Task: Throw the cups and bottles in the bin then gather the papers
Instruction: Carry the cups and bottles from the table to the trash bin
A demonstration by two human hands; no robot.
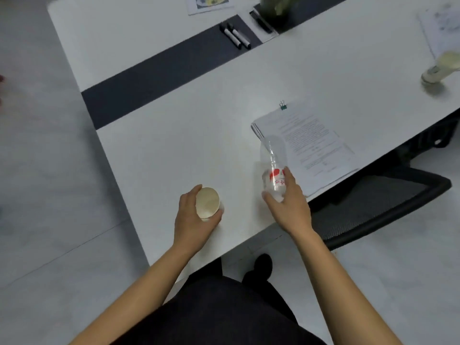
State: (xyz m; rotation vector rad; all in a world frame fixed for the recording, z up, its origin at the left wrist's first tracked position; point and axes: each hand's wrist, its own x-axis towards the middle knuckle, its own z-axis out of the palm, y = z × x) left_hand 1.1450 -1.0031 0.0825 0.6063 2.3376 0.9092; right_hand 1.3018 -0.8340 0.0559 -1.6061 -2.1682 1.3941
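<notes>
My left hand [193,220] wraps around a beige paper cup [207,202] that stands near the front edge of the white table [174,145]. My right hand [288,205] grips the lower part of a clear plastic bottle [273,160] with a red label, tilted away from me. Just right of the bottle lies a stack of printed papers [311,143] with a green binder clip [283,105] at its far corner. A second paper cup [441,67] lies on its side at the far right. More sheets lie at the far right [440,26] and the top edge [211,3].
A dark strip [161,75] runs across the table, with two black markers [236,36] and a potted plant [276,11] on it. A black mesh office chair [373,202] is tucked under the table's right side. Grey floor lies to the left.
</notes>
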